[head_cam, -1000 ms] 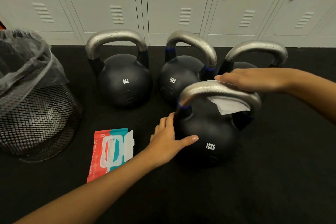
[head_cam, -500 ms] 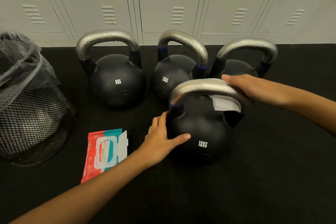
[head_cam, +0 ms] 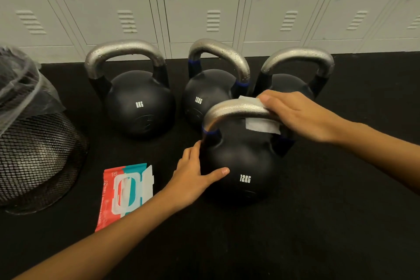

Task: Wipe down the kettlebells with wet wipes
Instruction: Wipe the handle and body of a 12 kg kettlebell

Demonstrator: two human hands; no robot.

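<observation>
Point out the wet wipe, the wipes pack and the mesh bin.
wet wipe (head_cam: 262, 125), head view, flap hanging under the handle.
wipes pack (head_cam: 123, 191), head view, open lid area.
mesh bin (head_cam: 38, 157), head view, wire wall.

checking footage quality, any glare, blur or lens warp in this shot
Head view: the lockers splay outward from wide-angle warp; soft glare on the front kettlebell handle; slight blur around the left hand; the right hand and wipe read clearly.
</observation>
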